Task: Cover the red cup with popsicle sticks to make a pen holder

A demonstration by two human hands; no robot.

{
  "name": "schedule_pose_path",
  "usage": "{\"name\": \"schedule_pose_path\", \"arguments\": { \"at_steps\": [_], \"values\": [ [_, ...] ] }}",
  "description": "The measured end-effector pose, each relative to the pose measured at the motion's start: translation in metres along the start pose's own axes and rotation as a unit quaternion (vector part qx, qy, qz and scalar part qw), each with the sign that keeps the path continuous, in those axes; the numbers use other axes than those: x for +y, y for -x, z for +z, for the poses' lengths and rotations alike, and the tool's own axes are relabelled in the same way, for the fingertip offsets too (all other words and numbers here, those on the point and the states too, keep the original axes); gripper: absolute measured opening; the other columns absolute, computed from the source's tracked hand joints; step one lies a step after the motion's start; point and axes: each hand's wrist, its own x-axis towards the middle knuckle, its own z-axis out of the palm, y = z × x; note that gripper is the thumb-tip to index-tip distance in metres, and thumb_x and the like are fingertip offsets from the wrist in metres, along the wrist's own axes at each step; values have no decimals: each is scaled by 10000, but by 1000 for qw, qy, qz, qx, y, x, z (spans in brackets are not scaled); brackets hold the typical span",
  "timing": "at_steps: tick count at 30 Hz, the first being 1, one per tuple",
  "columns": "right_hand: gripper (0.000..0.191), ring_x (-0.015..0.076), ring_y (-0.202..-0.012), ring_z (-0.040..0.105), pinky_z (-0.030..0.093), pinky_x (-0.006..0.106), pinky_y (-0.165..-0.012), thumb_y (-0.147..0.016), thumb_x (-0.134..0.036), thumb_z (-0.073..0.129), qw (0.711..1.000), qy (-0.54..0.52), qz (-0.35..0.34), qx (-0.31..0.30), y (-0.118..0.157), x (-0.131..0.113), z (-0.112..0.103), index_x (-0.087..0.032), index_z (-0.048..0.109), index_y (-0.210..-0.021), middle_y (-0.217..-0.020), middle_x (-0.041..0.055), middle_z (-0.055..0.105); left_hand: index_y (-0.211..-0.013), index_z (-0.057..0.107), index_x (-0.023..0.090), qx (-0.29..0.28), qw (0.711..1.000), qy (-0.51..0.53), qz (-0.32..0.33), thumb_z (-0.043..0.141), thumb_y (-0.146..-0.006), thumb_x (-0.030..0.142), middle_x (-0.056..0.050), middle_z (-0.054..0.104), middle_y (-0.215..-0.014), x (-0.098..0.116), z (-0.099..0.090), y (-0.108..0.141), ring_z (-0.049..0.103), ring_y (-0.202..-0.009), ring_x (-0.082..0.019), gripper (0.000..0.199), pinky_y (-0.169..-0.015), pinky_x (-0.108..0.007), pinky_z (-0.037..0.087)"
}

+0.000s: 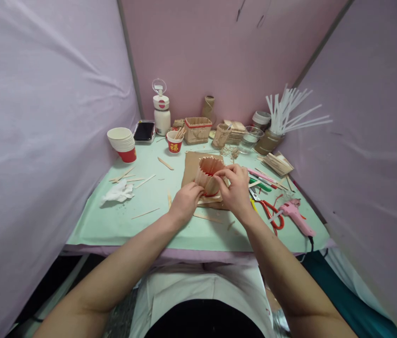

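A paper cup covered in upright wooden sticks [203, 177], red inside, stands on a brown cardboard piece [191, 164] at the middle of the table. My left hand [186, 202] is closed at the cup's lower left side, its fingertips on a red cord around the base. At the upper right side, my right hand [235, 188] pinches the cup's stick wall between thumb and fingers. Flat wooden sticks [209, 200] lie on the cardboard just in front of the cup.
Red-handled scissors [267, 211] and a pink glue gun [297, 217] lie at the right. Stacked paper cups [122, 143] and crumpled tissue [118, 191] are left. Behind stand a white bottle [162, 117], a stick-covered box [197, 131] and a holder of white glue sticks [269, 141].
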Motion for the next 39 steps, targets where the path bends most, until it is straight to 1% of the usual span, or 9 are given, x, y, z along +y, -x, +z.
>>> {"name": "schedule_pose_path", "arguments": {
  "at_steps": [4, 7, 12, 16, 20, 27, 33, 39],
  "values": [
    [93, 233, -929, 448, 334, 389, -810, -853, -264, 582, 1000, 4, -1, -5, 2, 3, 3, -226, 659, -816, -908, 49, 568, -858, 674, 168, -16, 999, -16, -27, 515, -870, 162, -47, 622, -838, -1, 0, 0, 583, -795, -157, 159, -725, -273, 471],
    [104, 237, -930, 437, 327, 397, -811, -856, -277, 576, 1000, 19, -7, -3, 4, 3, 4, -228, 660, -818, -913, 51, 562, -847, 687, 177, -26, 999, -22, -33, 504, -876, 175, -44, 620, -839, -1, 0, 1, 581, -803, -154, 186, -730, -268, 466],
    [111, 242, -936, 432, 331, 411, -802, -866, -268, 566, 999, 39, -31, -4, 6, 4, 4, -227, 661, -826, -921, 58, 572, -826, 715, 186, -56, 996, -63, -26, 489, -884, 203, -47, 613, -806, -2, 1, 1, 572, -793, -167, 233, -712, -281, 456],
    [122, 241, -924, 435, 335, 416, -790, -878, -259, 550, 997, 54, -48, -3, 7, 3, 4, -229, 657, -827, -925, 62, 579, -815, 726, 185, -69, 995, -76, -16, 471, -891, 216, -51, 613, -797, -4, 1, 1, 563, -783, -176, 268, -682, -288, 440],
    [123, 244, -932, 435, 338, 426, -803, -878, -245, 546, 997, 56, -59, -5, 8, 4, 4, -232, 658, -830, -939, 67, 584, -808, 729, 183, -70, 994, -86, -7, 469, -889, 206, -52, 617, -783, -5, 2, 2, 559, -789, -181, 274, -688, -293, 437],
    [116, 222, -944, 446, 352, 404, -843, -877, -241, 557, 997, 2, -70, 18, 8, 13, 7, -236, 650, -809, -936, 42, 597, -784, 728, 170, -58, 995, -84, 16, 481, -882, 200, -74, 609, -788, -2, 1, 2, 555, -806, -194, 267, -728, -322, 460],
    [97, 218, -956, 452, 375, 405, -866, -867, -219, 566, 996, -15, -91, 12, 11, 20, 10, -239, 654, -832, -950, 43, 597, -768, 726, 157, -61, 995, -80, 18, 492, -875, 184, -76, 599, -780, 2, -1, 2, 550, -811, -195, 259, -741, -324, 465],
    [110, 221, -935, 469, 408, 412, -837, -855, -217, 588, 993, -6, -110, 34, 10, 25, 12, -262, 687, -830, -919, 42, 601, -748, 717, 163, -55, 995, -80, 17, 493, -874, 180, -70, 585, -773, 0, 0, 2, 548, -791, -189, 258, -721, -321, 460]
  ]
}}
